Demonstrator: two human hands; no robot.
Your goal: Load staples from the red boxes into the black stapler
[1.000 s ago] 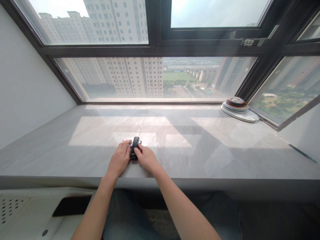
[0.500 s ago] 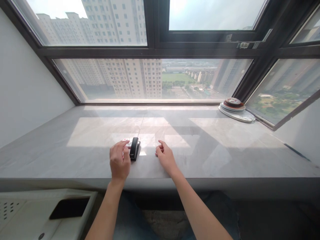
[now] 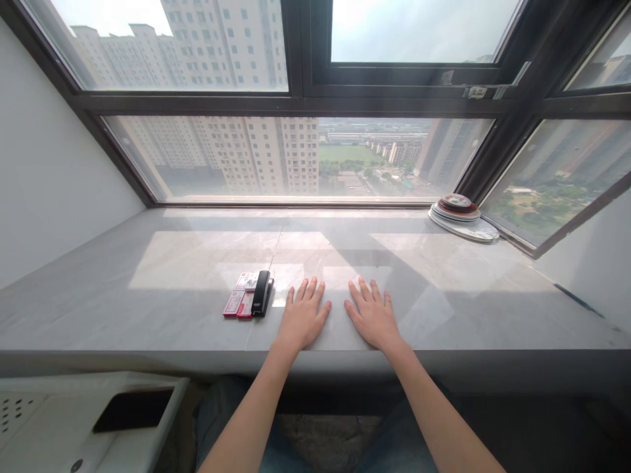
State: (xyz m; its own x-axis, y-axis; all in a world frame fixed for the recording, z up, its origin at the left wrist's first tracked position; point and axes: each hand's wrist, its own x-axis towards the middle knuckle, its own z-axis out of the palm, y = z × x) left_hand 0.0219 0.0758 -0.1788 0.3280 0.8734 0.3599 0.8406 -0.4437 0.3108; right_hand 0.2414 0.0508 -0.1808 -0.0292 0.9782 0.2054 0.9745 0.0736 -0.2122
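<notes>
Flat on the grey marbled sill (image 3: 187, 328), palm down with fingers spread, lies my left hand (image 3: 302, 316). My right hand (image 3: 373, 315) rests the same way a short distance to its right; neither holds anything. Left of my left hand stands a black stapler (image 3: 261, 293), its long side pointing away from me. Small red-and-white boxes (image 3: 233, 304) lie close together along the stapler's left side, with one partly hidden by it. A gap separates my left hand from the stapler.
A stack of plates or coasters (image 3: 458, 213) sits in the far right corner by the window frame (image 3: 296, 105). A thin dark strip (image 3: 582, 301) lies at the right wall. Below left is a pale plastic chair or stool (image 3: 54, 433) with a dark opening.
My left hand has moved right, away from the stapler and boxes, and now lies flat. My right hand has shifted right, and its curled fingers have spread out on the sill.
</notes>
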